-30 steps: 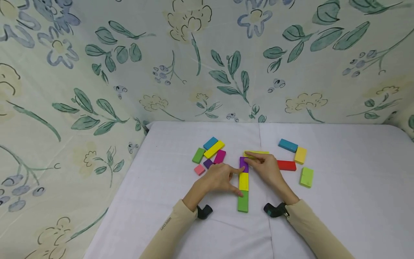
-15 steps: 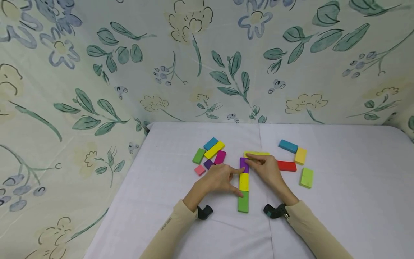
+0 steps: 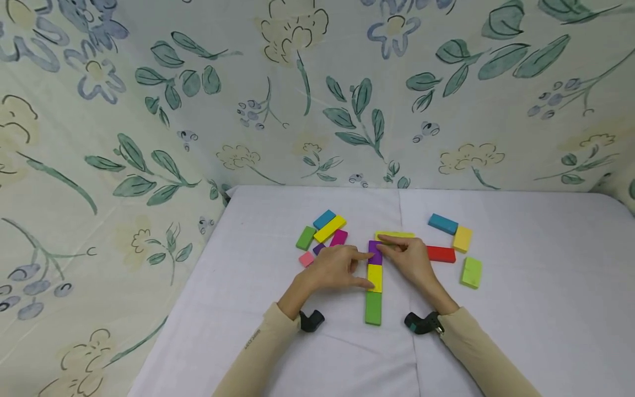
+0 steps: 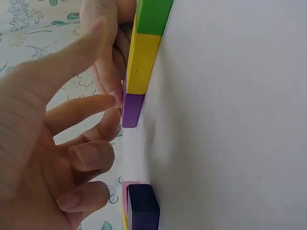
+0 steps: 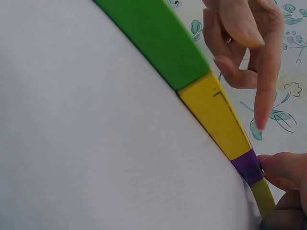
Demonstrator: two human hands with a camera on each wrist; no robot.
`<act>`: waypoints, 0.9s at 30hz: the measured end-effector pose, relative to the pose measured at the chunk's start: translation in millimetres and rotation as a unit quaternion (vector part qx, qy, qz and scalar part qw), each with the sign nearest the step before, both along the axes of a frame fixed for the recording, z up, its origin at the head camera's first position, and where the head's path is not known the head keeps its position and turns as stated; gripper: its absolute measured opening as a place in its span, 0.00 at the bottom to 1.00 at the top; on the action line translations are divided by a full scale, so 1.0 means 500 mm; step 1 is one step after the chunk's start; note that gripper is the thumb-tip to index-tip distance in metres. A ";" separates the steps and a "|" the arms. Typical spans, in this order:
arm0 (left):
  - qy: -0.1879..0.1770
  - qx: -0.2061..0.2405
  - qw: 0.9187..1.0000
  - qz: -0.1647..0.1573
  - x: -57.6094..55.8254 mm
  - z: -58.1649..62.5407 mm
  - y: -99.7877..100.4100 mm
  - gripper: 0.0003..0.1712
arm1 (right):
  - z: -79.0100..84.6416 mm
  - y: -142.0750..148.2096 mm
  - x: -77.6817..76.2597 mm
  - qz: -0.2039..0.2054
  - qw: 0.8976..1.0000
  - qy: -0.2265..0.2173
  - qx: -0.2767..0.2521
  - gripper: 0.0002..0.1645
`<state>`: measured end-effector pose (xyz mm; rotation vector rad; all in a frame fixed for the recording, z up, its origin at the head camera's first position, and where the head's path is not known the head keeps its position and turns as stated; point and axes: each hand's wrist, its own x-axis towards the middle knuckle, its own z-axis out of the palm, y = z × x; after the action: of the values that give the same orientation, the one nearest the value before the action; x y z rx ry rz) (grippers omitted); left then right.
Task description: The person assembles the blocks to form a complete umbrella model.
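Observation:
A line of flat blocks runs away from the person: a green block [image 3: 373, 309] nearest, a yellow block [image 3: 375, 277], then a purple block [image 3: 375, 252]. A yellow-green block [image 3: 404, 235] lies crosswise beyond the purple one. My left hand [image 3: 334, 267] hovers over the line from the left; its forefinger reaches to the purple block and its thumb to the yellow, other fingers loosely bent. My right hand [image 3: 409, 262] touches the top of the purple block with its thumb, its forefinger stretched over the yellow-green block. The right hand partly hides that block.
On the white-covered table [image 3: 238, 264], a left-hand cluster holds blue [image 3: 324, 219], yellow [image 3: 329, 229], green [image 3: 305, 237], magenta [image 3: 339, 237], dark purple and pink [image 3: 306, 259] blocks. At right lie blue [image 3: 443, 223], orange-yellow [image 3: 462, 239], red [image 3: 441, 254] and light green [image 3: 471, 272] blocks. Floral cloth hangs behind.
My left hand has shifted slightly up and left, its thumb moving from the green block's far end to the yellow block. The right hand and the blocks stay in place.

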<state>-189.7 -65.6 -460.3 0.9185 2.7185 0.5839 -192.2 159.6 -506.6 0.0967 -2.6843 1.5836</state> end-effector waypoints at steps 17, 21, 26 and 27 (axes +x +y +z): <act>0.122 0.143 0.950 0.250 -0.075 -0.045 -0.082 0.24 | 0.005 0.001 0.009 -0.008 1.000 -0.018 -0.014 0.19; 0.120 0.116 0.953 0.252 -0.075 -0.046 -0.086 0.24 | 0.001 0.001 0.008 -0.006 1.000 -0.007 -0.012 0.18; 0.108 0.104 0.956 0.252 -0.077 -0.047 -0.090 0.24 | -0.002 0.001 0.005 -0.005 1.000 0.005 -0.011 0.18; 0.107 0.107 0.956 0.250 -0.077 -0.047 -0.091 0.24 | -0.002 0.001 0.005 -0.006 1.000 0.005 -0.012 0.18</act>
<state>-228.1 -111.0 -483.9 0.3311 3.1500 0.9317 -189.7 160.1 -507.5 0.0871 -2.6520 1.6079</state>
